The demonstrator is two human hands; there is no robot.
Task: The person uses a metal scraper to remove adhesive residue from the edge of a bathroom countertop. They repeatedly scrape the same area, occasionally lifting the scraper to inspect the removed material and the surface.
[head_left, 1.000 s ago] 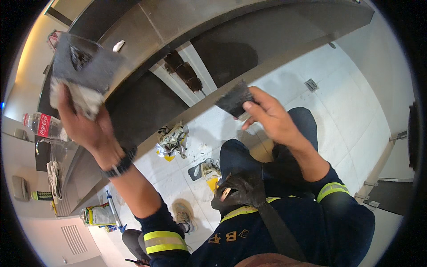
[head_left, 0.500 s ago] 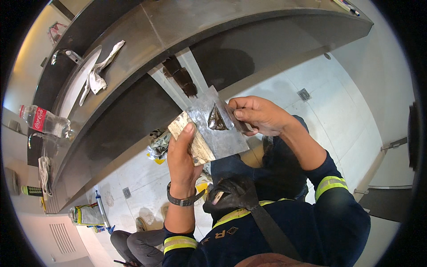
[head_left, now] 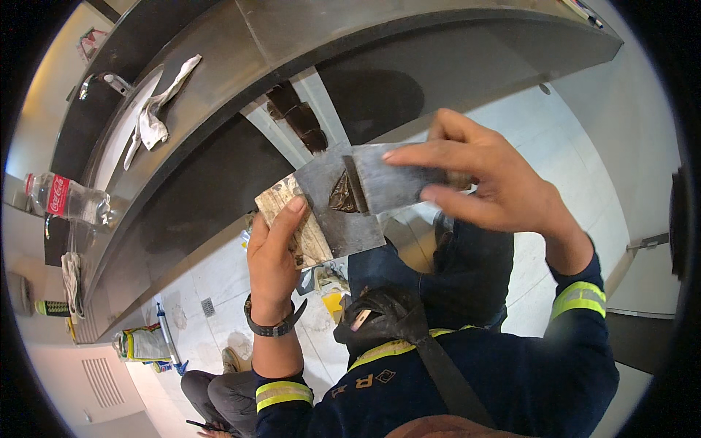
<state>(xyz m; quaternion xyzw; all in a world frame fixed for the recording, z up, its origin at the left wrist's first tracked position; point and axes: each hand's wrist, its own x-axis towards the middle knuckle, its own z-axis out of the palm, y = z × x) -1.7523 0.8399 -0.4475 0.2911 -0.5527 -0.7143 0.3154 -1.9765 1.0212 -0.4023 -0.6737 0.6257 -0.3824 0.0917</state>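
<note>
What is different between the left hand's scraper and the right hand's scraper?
The left scraper carries brown paste on its face; the right scraper has a dark strip along its edge. The left scraper shows its worn wooden handle; the right scraper's is mostly hidden. Both have flat grey blades.

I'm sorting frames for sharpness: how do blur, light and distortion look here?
Head view: the right hand looks slightly blurred, while the left hand and grey plate look clearer; head view: a warm glow lights the upper-left wall; head view: the edge of the dark counter bows and black fills the corners, in keeping with a fisheye lens.
</note>
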